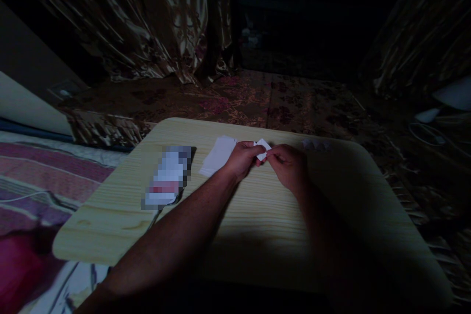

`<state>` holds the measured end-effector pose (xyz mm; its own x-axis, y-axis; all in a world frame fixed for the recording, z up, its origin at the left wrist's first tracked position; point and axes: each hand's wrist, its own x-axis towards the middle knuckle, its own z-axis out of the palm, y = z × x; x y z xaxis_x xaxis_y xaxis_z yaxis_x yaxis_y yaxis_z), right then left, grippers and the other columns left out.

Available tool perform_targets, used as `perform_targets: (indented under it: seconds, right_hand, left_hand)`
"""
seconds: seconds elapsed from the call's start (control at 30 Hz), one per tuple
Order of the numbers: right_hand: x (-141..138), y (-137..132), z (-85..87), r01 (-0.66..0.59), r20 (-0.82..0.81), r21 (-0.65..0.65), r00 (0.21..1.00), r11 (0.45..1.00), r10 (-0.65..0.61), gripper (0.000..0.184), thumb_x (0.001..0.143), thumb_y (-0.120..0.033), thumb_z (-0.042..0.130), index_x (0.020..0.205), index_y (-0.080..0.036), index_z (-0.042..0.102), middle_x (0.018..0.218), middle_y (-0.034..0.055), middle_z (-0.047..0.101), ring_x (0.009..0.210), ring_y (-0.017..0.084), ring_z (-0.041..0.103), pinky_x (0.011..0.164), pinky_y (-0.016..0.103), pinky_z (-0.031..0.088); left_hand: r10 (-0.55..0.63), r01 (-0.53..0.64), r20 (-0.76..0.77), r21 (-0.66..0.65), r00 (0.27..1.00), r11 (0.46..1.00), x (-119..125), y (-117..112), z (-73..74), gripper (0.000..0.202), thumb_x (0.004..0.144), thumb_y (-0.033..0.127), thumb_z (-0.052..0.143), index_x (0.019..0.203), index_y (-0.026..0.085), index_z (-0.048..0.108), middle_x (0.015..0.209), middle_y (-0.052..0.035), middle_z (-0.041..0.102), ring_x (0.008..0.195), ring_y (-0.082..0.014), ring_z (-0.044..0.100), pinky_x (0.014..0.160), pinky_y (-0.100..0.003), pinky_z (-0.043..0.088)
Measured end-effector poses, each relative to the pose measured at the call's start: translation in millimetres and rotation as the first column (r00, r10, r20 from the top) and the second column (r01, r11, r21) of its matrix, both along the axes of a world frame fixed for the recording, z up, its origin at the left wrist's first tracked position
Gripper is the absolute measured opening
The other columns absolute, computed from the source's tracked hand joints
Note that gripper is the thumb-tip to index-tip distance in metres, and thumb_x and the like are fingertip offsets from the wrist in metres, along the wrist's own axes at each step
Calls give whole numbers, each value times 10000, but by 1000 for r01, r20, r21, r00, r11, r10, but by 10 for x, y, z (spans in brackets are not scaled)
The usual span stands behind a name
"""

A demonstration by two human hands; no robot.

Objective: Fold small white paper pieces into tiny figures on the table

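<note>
Over the far middle of the wooden table, my left hand (241, 159) and my right hand (289, 164) come together at a small piece of white paper (262, 148). It appears folded, with a pointed top corner. My left thumb presses on its face while the fingers support it from behind. The right fingertips pinch its right-hand edge. Just left of my left hand lies a stack of white paper sheets (218, 153), slightly fanned. To the right, beyond my right hand, several small pale folded pieces (317, 145) sit in a row near the table's far edge.
A phone-like device with a blurred-out screen (166, 176) lies on the left of the table (257, 235), a cable running from it. Striped bedding (55, 181) borders the left side. Patterned curtains (184, 19) hang behind, and a white lamp-like object (454, 95) stands at right.
</note>
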<state>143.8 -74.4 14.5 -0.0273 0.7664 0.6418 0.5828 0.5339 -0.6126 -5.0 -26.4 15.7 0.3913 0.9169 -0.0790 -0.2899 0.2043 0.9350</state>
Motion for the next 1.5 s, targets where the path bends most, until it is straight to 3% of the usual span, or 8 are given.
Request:
perform_targets:
  seconds: [0.2,0.57,0.67,0.77,0.93,1.17,1.5]
  right_hand:
    - [2,3,-7,17,-28,-83,999,996,-20,117,863,-249,603,807,-249,705,774,0,739,700,155,686,672,273,535]
    - [5,2,4,3,-4,-82,1000,997,-4,106,849,-231,610,778,-241,689,794,5,740,717,151,683,689,274,534]
    - [-26,-17,5,-29,-143,-133,990,991,10,27,812,-257,654,800,-239,670,805,11,749,724,163,704,695,284,556]
    - [-45,-7,8,-56,-351,-237,936,970,-32,87,783,-290,678,826,-221,645,746,9,741,687,175,713,646,281,568]
    - [-5,71,18,-59,-496,-490,839,870,-223,219,767,-400,682,752,-189,625,590,-1,675,507,161,640,487,265,530]
    - [-2,42,95,-124,-453,-571,872,811,-186,244,762,-379,662,631,-177,620,490,-19,602,428,117,554,430,214,451]
    - [-18,37,73,-109,-395,-528,910,842,-130,174,770,-337,614,692,-184,643,528,-20,629,470,126,586,478,222,460]
  left_hand:
    - [-2,2,-1,-30,1000,1000,-12,15,8,162,637,237,689,553,104,653,529,-57,626,436,-89,486,438,-239,322]
    - [-8,8,-19,-28,1000,1000,-21,25,3,163,631,245,694,558,106,649,532,-50,620,443,-84,478,444,-236,328]
    - [25,-26,-23,-28,999,999,-7,17,2,165,626,256,704,565,115,642,536,-39,619,445,-78,468,452,-231,325]
    - [56,-56,-56,-5,997,998,3,9,-27,193,640,286,727,589,120,642,561,-33,631,464,-75,477,470,-226,321]
    - [91,-80,-124,90,988,993,10,4,-113,277,700,381,745,638,133,640,582,-18,629,477,-74,475,492,-233,323]
    - [130,-99,-167,180,977,979,30,-35,-123,340,736,440,723,608,143,617,576,-9,617,481,-73,468,494,-237,315]
    - [92,-68,-151,154,984,986,28,-26,-110,223,702,351,719,685,134,672,616,-10,640,500,-81,492,507,-233,340]
